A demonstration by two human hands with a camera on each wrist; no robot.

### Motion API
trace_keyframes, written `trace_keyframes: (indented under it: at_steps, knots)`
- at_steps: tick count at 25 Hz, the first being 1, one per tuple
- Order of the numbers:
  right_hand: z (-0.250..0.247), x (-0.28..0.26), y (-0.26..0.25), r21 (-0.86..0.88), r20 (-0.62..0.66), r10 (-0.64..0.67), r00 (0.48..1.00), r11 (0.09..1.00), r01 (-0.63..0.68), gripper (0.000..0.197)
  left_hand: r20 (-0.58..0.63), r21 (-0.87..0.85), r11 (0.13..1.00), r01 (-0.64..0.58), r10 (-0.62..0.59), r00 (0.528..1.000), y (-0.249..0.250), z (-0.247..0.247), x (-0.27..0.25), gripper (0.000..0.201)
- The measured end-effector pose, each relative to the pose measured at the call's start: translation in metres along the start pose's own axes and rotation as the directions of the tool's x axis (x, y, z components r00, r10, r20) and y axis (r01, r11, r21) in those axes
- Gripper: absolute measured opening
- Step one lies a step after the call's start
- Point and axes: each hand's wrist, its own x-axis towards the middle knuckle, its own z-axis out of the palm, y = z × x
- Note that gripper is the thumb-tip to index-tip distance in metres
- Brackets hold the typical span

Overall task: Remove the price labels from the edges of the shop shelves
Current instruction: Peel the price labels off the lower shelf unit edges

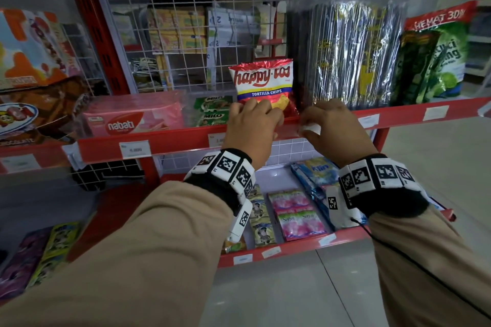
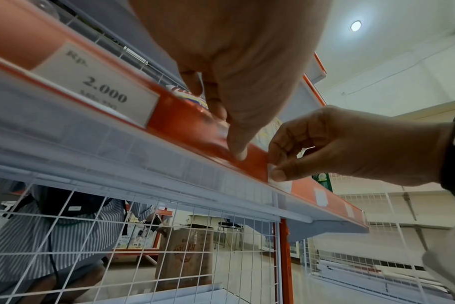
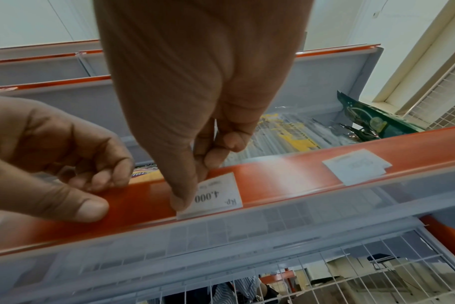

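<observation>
Right hand: the right hand (image 1: 336, 127) is at the red shelf edge strip (image 1: 186, 139) of the upper shelf; its thumb and fingers pinch the small white paper price label reading "4.000" (image 3: 216, 195), so the grip is clamped on that label.
Label position: the "4.000" label lies against the front of the strip, its lower edge just above the clear plastic rail, below the black cellophane-wrapped pack (image 1: 348, 56).
Left hand: the left hand (image 1: 252, 125) rests on the same strip just beside the right hand; the thumb presses the red front face and the curled fingers hook over the top edge. Its grip is closed on the strip.
Other labels: a white label reading "2.000" (image 2: 96, 86) sits in the strip to the left of the left hand, another white label (image 1: 135, 148) further left, and a tilted white label (image 3: 356, 166) to the right of the right hand.
Goods on shelf: a red tortilla chips bag (image 1: 263, 82) stands just behind the left hand, a pink wafer pack (image 1: 132, 117) well to its left.
</observation>
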Motion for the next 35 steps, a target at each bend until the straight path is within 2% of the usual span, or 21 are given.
trace_keyframes:
  at_steps: [3, 8, 14, 20, 28, 32, 35]
  knots:
    - [0.0029, 0.0007, -0.0001, -0.001, 0.001, -0.027, 1.0, 1.0, 0.027, 0.009, 0.001, -0.006, 1.0, 0.005, -0.005, 1.0, -0.0002, 0.0007, -0.0013, 0.016]
    - [0.003, -0.0063, 0.0006, 0.012, -0.074, -0.032, 0.997, 0.999, 0.033, 0.01, 0.006, -0.018, 1.0, 0.005, -0.005, 1.0, 0.0015, -0.0006, -0.001, 0.015]
    - [0.0039, -0.0012, -0.0021, -0.039, 0.022, -0.016, 1.0, 0.999, 0.016, 0.016, 0.002, -0.02, 1.0, 0.0, 0.0, 1.0, 0.0025, -0.0011, -0.0017, 0.013]
    - [0.0012, -0.0068, 0.0001, -0.001, -0.063, -0.044, 0.997, 0.999, 0.044, 0.011, -0.012, -0.024, 1.0, -0.004, 0.004, 1.0, 0.0028, 0.001, -0.0023, 0.012]
    - [-0.0005, -0.0033, -0.001, -0.034, -0.027, -0.05, 0.998, 0.998, 0.05, 0.011, -0.013, -0.008, 1.0, -0.002, 0.001, 1.0, 0.0027, 0.0031, -0.003, 0.012]
    - [0.0026, -0.0034, -0.004, -0.079, 0.054, -0.03, 0.998, 0.996, 0.034, 0.016, 0.002, -0.024, 1.0, 0.002, -0.002, 1.0, 0.0026, 0.0034, -0.0028, 0.011]
    - [0.0004, -0.0033, -0.0055, 0.03, 0.04, 0.008, 0.999, 0.999, -0.009, 0.013, 0.015, -0.042, 0.999, 0.011, -0.011, 1.0, 0.0031, 0.0028, -0.0025, 0.012]
